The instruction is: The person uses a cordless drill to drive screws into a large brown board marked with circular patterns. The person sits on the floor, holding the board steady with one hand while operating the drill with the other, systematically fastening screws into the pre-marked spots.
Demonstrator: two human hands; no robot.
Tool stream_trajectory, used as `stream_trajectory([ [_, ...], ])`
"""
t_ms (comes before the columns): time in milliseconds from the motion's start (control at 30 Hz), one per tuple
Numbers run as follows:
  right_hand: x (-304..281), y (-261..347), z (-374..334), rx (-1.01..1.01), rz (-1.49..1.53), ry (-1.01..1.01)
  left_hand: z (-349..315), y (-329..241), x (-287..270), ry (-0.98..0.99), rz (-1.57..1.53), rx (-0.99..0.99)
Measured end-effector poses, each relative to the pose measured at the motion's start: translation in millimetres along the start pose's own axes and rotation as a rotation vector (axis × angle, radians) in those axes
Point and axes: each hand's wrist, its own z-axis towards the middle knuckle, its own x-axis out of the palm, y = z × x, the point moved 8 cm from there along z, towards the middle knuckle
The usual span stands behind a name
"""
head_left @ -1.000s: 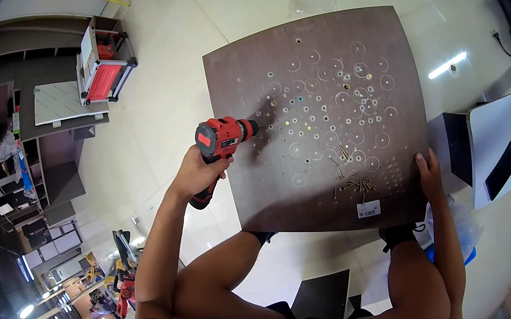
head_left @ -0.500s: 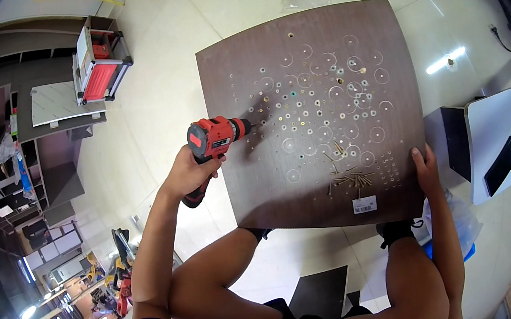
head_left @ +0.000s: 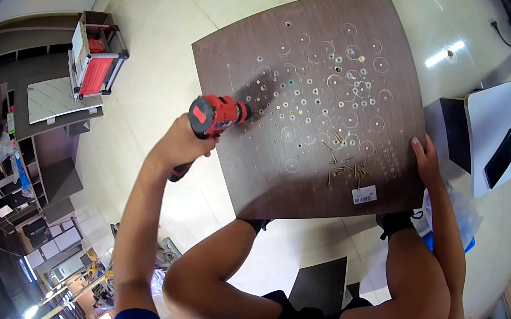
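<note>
Your left fingers [head_left: 207, 147] grip the red drill [head_left: 215, 114], its nose over the brown board [head_left: 273, 189] near the left edge; your right hand [head_left: 426, 161] clasps the board's right edge. Drilling seems in hand, calling next for steady aim.

Around us spreads a pale, glossy tiled floor [head_left: 157, 62], with 1 bright light reflection [head_left: 437, 58] toward its right side. To our left stand dark open cabinets [head_left: 59, 162] and 1 red-panelled, metal-framed unit [head_left: 95, 75]; to our right, 1 white-topped stand [head_left: 494, 113]. At lower left we see lit lamps [head_left: 31, 313].
</note>
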Motion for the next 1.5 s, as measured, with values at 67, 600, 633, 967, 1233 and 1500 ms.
stream_trajectory([
  [67, 0.4, -0.6, 0.3, -0.005, -0.023, -0.020, 3.9, -10.4, 2.5, 0.065, -0.046, -0.062],
  [600, -1.0, -9.6, 7.3, -0.013, 0.003, 0.005, -2.2, -11.1, 15.2, 0.038, 0.363, 0.076],
  [633, 1.0, -10.8, 7.4, -0.011, 0.019, 0.009, -0.8, -9.4, 11.5, 0.056, 0.304, 0.022],
  [967, 4.2, -6.8, 7.3, 0.002, 0.001, 0.017, 4.5, -33.4, 3.6, 0.061, 0.487, 0.252],
  [1233, 0.6, -5.7, 5.5, 0.015, 0.003, 0.025, 23.1, -42.4, -4.3, 0.193, 0.604, 0.086],
  [1500, 0.5, -2.7, 1.8, 0.000, -0.003, 0.033, 19.7, -49.2, -0.2, 0.210, 0.686, 0.058],
])
